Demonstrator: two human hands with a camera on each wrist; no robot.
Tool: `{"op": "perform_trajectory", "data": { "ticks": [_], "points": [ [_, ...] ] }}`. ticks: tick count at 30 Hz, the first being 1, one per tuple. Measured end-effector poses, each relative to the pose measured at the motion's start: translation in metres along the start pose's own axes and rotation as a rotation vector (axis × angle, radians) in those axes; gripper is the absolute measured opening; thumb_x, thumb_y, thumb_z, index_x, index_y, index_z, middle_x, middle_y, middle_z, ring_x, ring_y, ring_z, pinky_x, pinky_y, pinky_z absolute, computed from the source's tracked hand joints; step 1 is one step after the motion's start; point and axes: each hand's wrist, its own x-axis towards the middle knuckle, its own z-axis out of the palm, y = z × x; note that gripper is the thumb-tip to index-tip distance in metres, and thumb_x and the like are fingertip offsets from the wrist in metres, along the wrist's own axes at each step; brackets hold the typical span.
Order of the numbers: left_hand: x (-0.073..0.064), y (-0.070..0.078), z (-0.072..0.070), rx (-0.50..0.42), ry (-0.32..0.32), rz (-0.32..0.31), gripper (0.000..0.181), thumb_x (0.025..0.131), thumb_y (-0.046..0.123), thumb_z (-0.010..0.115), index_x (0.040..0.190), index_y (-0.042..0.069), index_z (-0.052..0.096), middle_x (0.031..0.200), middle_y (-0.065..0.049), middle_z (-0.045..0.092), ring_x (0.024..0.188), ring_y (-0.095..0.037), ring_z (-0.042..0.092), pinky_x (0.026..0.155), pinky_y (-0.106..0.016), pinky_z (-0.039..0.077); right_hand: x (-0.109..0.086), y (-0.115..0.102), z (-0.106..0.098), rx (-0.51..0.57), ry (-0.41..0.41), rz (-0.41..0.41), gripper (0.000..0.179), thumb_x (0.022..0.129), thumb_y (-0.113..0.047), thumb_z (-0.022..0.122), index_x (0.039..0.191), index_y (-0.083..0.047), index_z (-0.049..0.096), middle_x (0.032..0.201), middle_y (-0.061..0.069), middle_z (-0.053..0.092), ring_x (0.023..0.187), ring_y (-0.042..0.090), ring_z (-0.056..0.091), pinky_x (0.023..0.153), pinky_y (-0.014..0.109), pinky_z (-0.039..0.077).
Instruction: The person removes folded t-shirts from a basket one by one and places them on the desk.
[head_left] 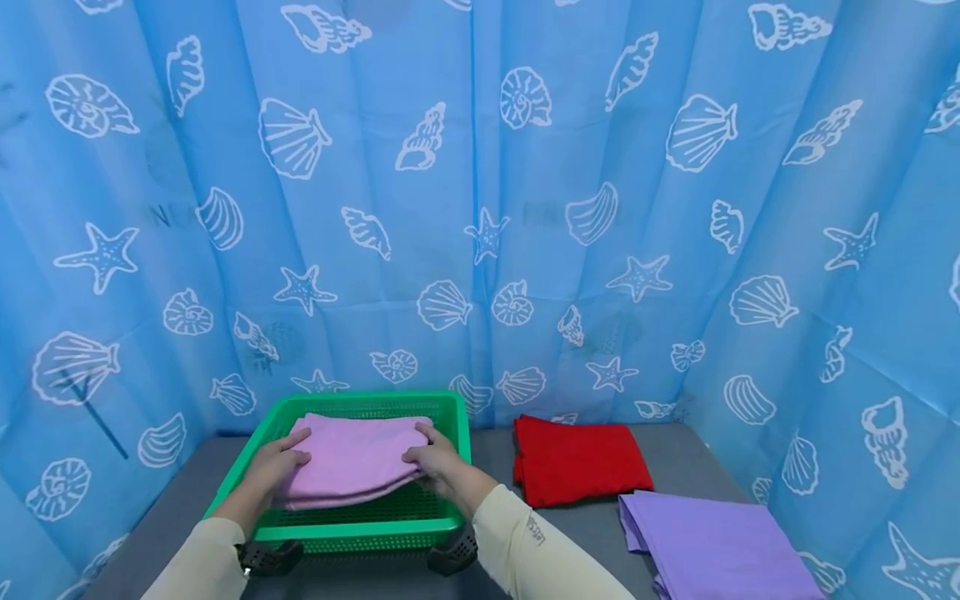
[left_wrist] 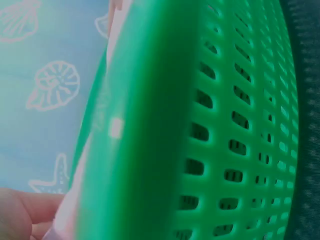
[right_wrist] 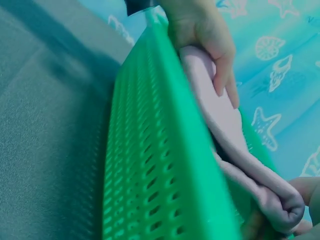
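Observation:
A folded pink cloth (head_left: 356,454) is held over the green basket (head_left: 352,535), partly within its rim. My left hand (head_left: 273,468) grips the cloth's left edge, thumb on top. On the opposite edge, my right hand (head_left: 442,467) pinches the cloth, its thumb on top and the other fingers mostly underneath. From the right wrist camera, the cloth (right_wrist: 225,117) shows as a thick fold hanging between both hands, just inside the basket wall (right_wrist: 145,150). The left wrist view is mostly filled by the basket's slotted side (left_wrist: 235,120), with part of the left hand (left_wrist: 25,215) at the lower left.
To the right of the basket, a folded red cloth (head_left: 581,461) lies on the grey table surface (head_left: 491,450). Nearer and further right is a folded purple cloth (head_left: 720,546). A blue curtain (head_left: 480,208) with white shell prints hangs behind and around the table.

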Motion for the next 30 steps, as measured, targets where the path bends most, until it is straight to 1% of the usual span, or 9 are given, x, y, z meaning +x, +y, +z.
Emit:
{"op": "perform_trajectory", "data": {
  "ticks": [9, 17, 23, 25, 26, 27, 28, 29, 30],
  "points": [
    [-0.016, 0.011, -0.007, 0.002, -0.041, 0.011, 0.077, 0.081, 0.044, 0.063, 0.142, 0.015, 0.026, 0.143, -0.030, 0.007, 0.128, -0.045, 0.011, 0.096, -0.056, 0.023, -0.013, -0.019, -0.007, -0.002, -0.080, -0.044, 0.069, 0.079, 0.002, 0.059, 0.141, -0.011, 0.031, 0.122, 0.018, 0.041, 0.054, 0.012, 0.049, 0.051, 0.023, 0.042],
    [-0.033, 0.023, -0.006, -0.016, -0.078, 0.076, 0.082, 0.078, 0.043, 0.066, 0.143, 0.013, 0.026, 0.144, -0.028, 0.005, 0.129, -0.045, 0.007, 0.098, -0.057, 0.019, -0.032, -0.027, -0.024, 0.048, -0.140, -0.068, 0.070, 0.081, 0.000, 0.059, 0.142, -0.014, 0.028, 0.136, 0.020, 0.028, 0.070, 0.018, 0.057, 0.060, 0.028, 0.048],
    [-0.050, 0.029, -0.003, -0.025, -0.099, 0.104, 0.081, 0.078, 0.046, 0.065, 0.142, 0.014, 0.027, 0.145, -0.024, 0.010, 0.131, -0.041, 0.008, 0.099, -0.055, 0.022, -0.047, -0.034, -0.038, -0.033, -0.122, -0.103, 0.067, 0.080, -0.004, 0.063, 0.140, -0.016, 0.035, 0.136, 0.016, 0.031, 0.066, 0.016, 0.056, 0.059, 0.026, 0.047],
    [-0.056, 0.031, -0.001, -0.034, -0.098, 0.105, 0.080, 0.077, 0.046, 0.065, 0.142, 0.015, 0.029, 0.145, -0.023, 0.012, 0.128, -0.040, 0.020, 0.086, -0.047, 0.040, -0.052, -0.036, -0.044, -0.075, -0.122, -0.111, 0.066, 0.080, -0.007, 0.064, 0.139, -0.018, 0.036, 0.139, 0.016, 0.028, 0.069, 0.016, 0.057, 0.061, 0.027, 0.048],
    [-0.058, 0.032, 0.000, -0.025, -0.091, 0.110, 0.079, 0.077, 0.047, 0.065, 0.142, 0.016, 0.030, 0.145, -0.023, 0.013, 0.127, -0.039, 0.022, 0.081, -0.042, 0.044, -0.055, -0.038, -0.047, -0.089, -0.124, -0.114, 0.066, 0.080, -0.008, 0.065, 0.139, -0.019, 0.037, 0.140, 0.017, 0.027, 0.073, 0.017, 0.057, 0.063, 0.028, 0.049],
    [-0.061, 0.033, 0.002, -0.038, -0.088, 0.105, 0.079, 0.077, 0.047, 0.066, 0.141, 0.017, 0.031, 0.145, -0.022, 0.014, 0.117, -0.037, 0.038, 0.069, -0.037, 0.048, -0.057, -0.039, -0.050, -0.101, -0.124, -0.117, 0.066, 0.080, -0.009, 0.065, 0.138, -0.019, 0.038, 0.141, 0.016, 0.025, 0.077, 0.019, 0.058, 0.064, 0.029, 0.050],
    [-0.063, 0.033, 0.003, -0.046, -0.083, 0.101, 0.078, 0.076, 0.047, 0.066, 0.141, 0.018, 0.033, 0.145, -0.022, 0.015, 0.100, -0.034, 0.049, 0.058, -0.034, 0.046, -0.059, -0.040, -0.054, -0.109, -0.121, -0.119, 0.066, 0.079, -0.010, 0.066, 0.138, -0.020, 0.039, 0.141, 0.017, 0.024, 0.083, 0.020, 0.057, 0.067, 0.030, 0.050],
    [-0.065, 0.034, 0.005, -0.048, -0.074, 0.101, 0.078, 0.075, 0.047, 0.067, 0.140, 0.019, 0.034, 0.145, -0.021, 0.017, 0.086, -0.033, 0.050, 0.048, -0.032, 0.041, -0.061, -0.041, -0.057, -0.114, -0.121, -0.123, 0.067, 0.078, -0.010, 0.067, 0.138, -0.021, 0.039, 0.141, 0.017, 0.024, 0.090, 0.022, 0.055, 0.069, 0.032, 0.050],
    [-0.067, 0.035, 0.007, -0.039, -0.068, 0.104, 0.078, 0.075, 0.048, 0.067, 0.140, 0.020, 0.035, 0.145, -0.021, 0.017, 0.085, -0.032, 0.050, 0.046, -0.030, 0.039, -0.064, -0.041, -0.061, -0.121, -0.123, -0.131, 0.067, 0.078, -0.011, 0.068, 0.138, -0.021, 0.039, 0.142, 0.017, 0.023, 0.097, 0.023, 0.052, 0.072, 0.033, 0.051]
  ]
}}
